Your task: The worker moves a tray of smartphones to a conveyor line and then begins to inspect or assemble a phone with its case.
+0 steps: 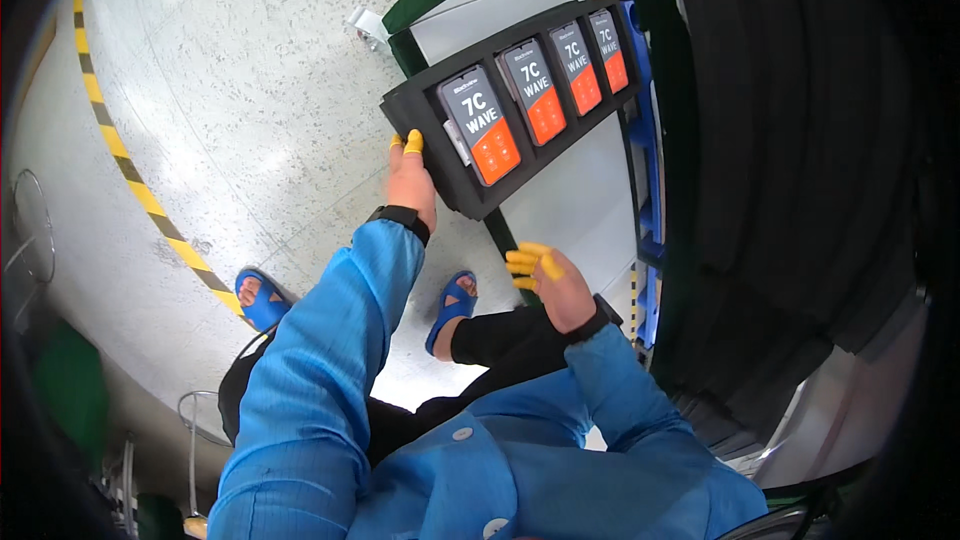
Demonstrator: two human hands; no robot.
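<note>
My left hand (pixel 410 185), with yellow finger covers, grips the near-left end of a black foam tray (pixel 462 190). Several smartphones with grey-and-orange screens sit in a row in the tray's slots; the leftmost phone (pixel 480 128) is nearest that hand. A small pale piece (pixel 457 141) shows beside this phone. Whether the tray's far end rests on anything, I cannot tell. Below the tray, my right hand (pixel 560 290) is held apart from it, fingers spread and also in yellow covers, with nothing in them.
Under the tray is a pale work surface (pixel 575 195) with dark green edging. Blue bins (pixel 648 165) line its right side, beside stacked black trays (pixel 790 160). Yellow-and-black tape (pixel 125 168) curves across the floor at left. A wire-framed stool (pixel 195 410) stands at lower left.
</note>
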